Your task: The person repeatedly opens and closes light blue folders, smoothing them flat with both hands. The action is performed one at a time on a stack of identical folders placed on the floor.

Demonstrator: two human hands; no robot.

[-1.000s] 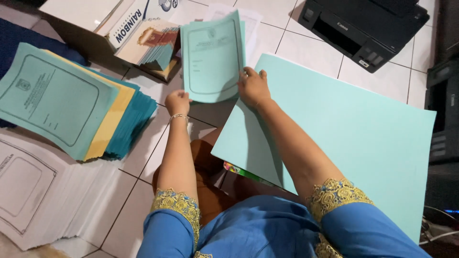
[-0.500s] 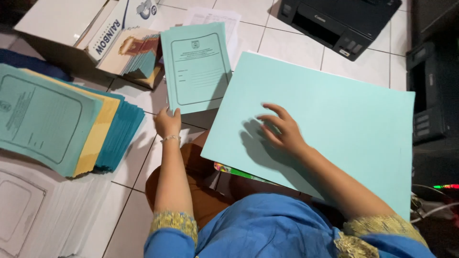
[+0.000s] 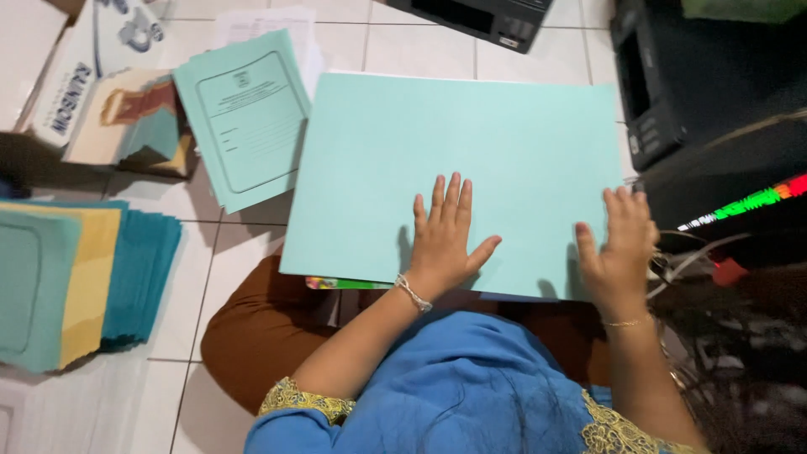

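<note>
Pale green card, one big blank sheet [image 3: 471, 143], lies across my lap and over the white tiled floor [image 3: 252, 244]. My left hand [image 3: 443, 234] lies flat on the sheet near its near edge, fingers spread wide and pointing away from me, holding nothing. My right hand [image 3: 620, 248] rests at the sheet's near right corner, palm down and fingers loosely open; I cannot tell whether the fingertips curl over the edge. Each wrist wears a thin bracelet.

Just left of the sheet, touching its far left corner, lies a small stack of printed green covers [image 3: 246, 118] with a framed border. Farther left of the sheet sits an open cardboard box [image 3: 80, 76], and beside it a pile of booklets [image 3: 139, 126]. Well to the left of the sheet, nearer me, a thick stack of green, yellow and teal covers [image 3: 84, 286] rests on the floor. Beyond the sheet's far edge stands a black printer [image 3: 479, 13]; another black machine [image 3: 672, 84] stands to the sheet's right.
</note>
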